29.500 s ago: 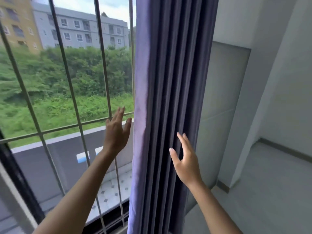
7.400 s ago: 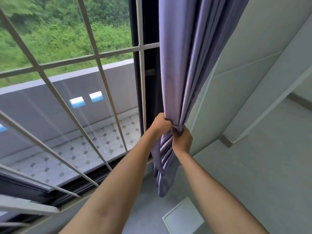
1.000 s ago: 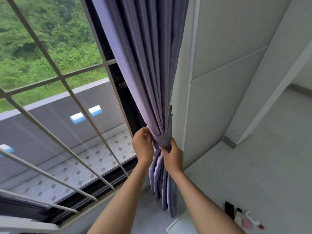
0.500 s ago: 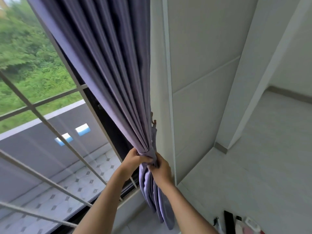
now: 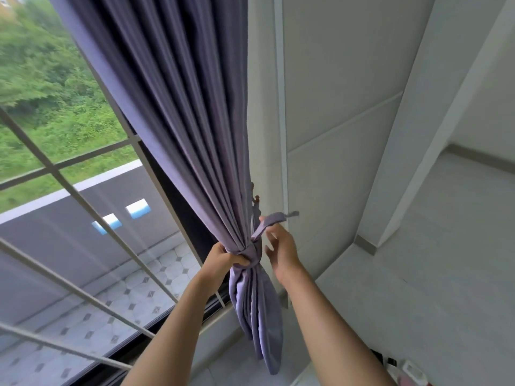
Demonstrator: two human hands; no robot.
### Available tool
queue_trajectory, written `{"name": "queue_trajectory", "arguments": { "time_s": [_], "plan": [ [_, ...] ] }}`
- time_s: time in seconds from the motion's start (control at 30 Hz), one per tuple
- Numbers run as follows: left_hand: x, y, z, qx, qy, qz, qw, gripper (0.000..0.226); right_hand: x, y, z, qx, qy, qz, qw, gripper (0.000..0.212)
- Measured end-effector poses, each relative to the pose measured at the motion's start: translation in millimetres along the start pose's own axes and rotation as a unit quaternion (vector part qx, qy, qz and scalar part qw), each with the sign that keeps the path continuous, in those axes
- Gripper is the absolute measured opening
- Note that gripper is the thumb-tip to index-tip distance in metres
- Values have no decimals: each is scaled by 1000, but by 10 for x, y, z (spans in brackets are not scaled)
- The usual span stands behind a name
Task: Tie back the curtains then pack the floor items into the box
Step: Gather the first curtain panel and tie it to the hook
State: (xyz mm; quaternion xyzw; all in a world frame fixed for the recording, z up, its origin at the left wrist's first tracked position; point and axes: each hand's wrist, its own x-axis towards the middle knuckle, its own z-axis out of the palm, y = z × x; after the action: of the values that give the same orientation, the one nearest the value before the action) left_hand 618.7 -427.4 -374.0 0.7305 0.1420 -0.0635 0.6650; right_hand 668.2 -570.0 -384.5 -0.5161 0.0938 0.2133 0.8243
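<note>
The long purple cloth curtain (image 5: 189, 112) hung down beside the white wall (image 5: 342, 79) and was bunched tight into one thick bundle low down. The left hand (image 5: 223, 261) reached up from a bare arm and gripped that bundle, with its fingers curled round the gathered folds just where a purple cloth tie-back band (image 5: 252, 253) wrapped round them. The right hand (image 5: 281, 250) was up beside the bundle, on the wall side. Its fingers were spread and mostly straight, and its fingertips touched the loose end of the band (image 5: 271, 220), which stuck up and out toward the wall. I could not tell if the thumb pinched that end. A small brown hook (image 5: 255, 197) sat on the wall edge just above the band. Below the hands, the rest of the curtain hung loose down to a point near the pale grey floor (image 5: 418, 288). To the left was the big window with grey metal bars (image 5: 83, 201), right by the left arm. To the right, the floor stretched wide toward the corner. A few small things (image 5: 401, 367) lay on the floor at the bottom right edge, too cut off to name.
</note>
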Motion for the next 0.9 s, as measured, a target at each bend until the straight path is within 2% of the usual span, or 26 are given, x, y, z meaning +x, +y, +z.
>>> {"name": "queue_trajectory", "arguments": {
  "time_s": [0.07, 0.1, 0.2, 0.27, 0.4, 0.53, 0.63, 0.67, 0.77, 0.9],
  "plan": [
    [-22, -28, -28, -2, 11, 1, 1000, 47, 52, -43, 26, -14, 8, 3, 1000, 61],
    [-38, -39, -41, -2, 14, -3, 1000, 49, 87, -54, 36, -32, 11, 0, 999, 60],
    [-110, -62, -30, -1, 43, -4, 999, 48, 182, -76, 48, -112, 42, -29, 992, 29],
    [-182, -80, 38, 4, 84, 23, 996, 46, 275, -60, 42, -132, 55, -40, 989, 24],
    [-293, -203, 194, 25, 147, 101, 984, 51, 488, -81, 33, -149, 48, -40, 987, 33],
    [-342, -209, 260, 71, 218, 129, 965, 52, 618, -205, 115, -132, 18, -31, 991, 35],
    [-290, -174, 286, 49, 238, 128, 962, 55, 715, -240, 220, -97, -29, 5, 995, 64],
    [-262, -157, 290, 41, 245, 127, 960, 52, 759, -245, 255, -99, -35, 15, 994, 67],
    [-187, -105, 292, 39, 260, 136, 955, 46, 837, -269, 332, -132, -30, 12, 991, 46],
    [-82, -70, 253, 59, 256, 142, 954, 47, 973, -229, 321, -145, 45, -53, 987, 23]
  ]
}}
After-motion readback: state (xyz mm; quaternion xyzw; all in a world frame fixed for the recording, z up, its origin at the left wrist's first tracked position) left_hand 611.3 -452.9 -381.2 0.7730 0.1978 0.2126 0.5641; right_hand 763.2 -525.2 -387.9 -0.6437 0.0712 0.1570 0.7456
